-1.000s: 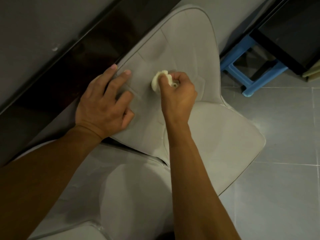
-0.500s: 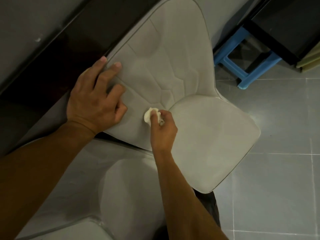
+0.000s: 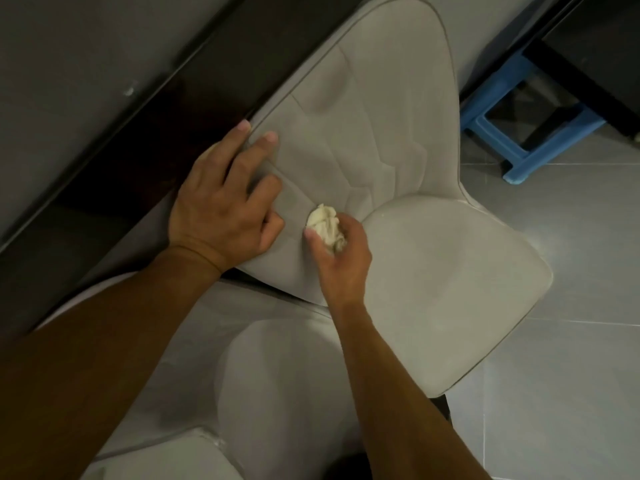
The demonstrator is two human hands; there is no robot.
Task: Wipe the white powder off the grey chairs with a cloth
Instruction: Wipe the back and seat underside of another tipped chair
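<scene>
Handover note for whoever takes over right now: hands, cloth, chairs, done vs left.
Left hand: rests on the left side of the backrest of the far grey chair, bracing it, holding nothing.
Right hand: grips the balled white cloth, pressed on the lower backrest beside the crease with the seat.
Near grey chair: below the forearms, neither hand on it.
Done: the backrest looks mostly powder-free, though the light is dim.
Left: a pale haze seems to lie on the far chair's seat and along the crease. After that, check the near chair.

Matt fabric chair (image 3: 388, 133); crumpled cloth (image 3: 325, 225); glossy floor tiles (image 3: 571, 393).
</scene>
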